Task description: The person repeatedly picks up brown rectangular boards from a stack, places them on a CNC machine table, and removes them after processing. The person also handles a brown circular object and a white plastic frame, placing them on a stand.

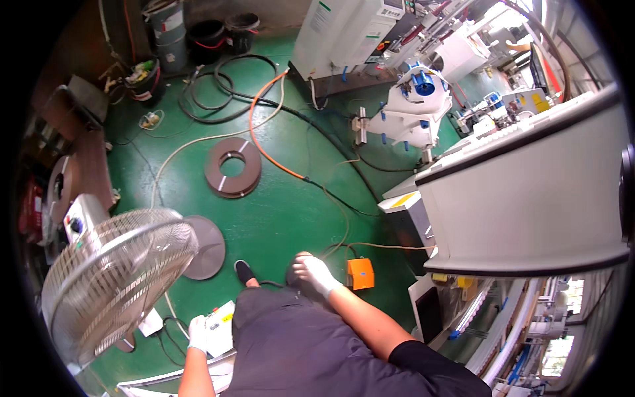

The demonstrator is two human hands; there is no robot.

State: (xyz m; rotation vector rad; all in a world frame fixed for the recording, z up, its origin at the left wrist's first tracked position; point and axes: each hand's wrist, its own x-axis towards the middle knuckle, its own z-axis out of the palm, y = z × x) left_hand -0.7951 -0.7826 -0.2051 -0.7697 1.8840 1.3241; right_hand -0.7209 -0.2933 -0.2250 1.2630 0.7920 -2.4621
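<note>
My right hand (316, 274), in a white glove, rests over my dark-clothed knee with its fingers laid along it and no object visible in it. Lower left, my left hand (198, 333), also gloved in white, is at the edge of a white box (221, 331) bearing a yellow label and a small red part. Its fingers are too small and pale against the box to tell how they are bent. An orange foot pedal (360, 274) lies on the floor to the right of my right hand.
A silver caged fan (119, 278) stands close on the left. Brown coiled strip rolls (233, 168) lie on the green floor, near an orange hose (253, 126) and black cables (228, 119). A large grey machine cabinet (529, 192) fills the right; buckets (206, 40) stand far left.
</note>
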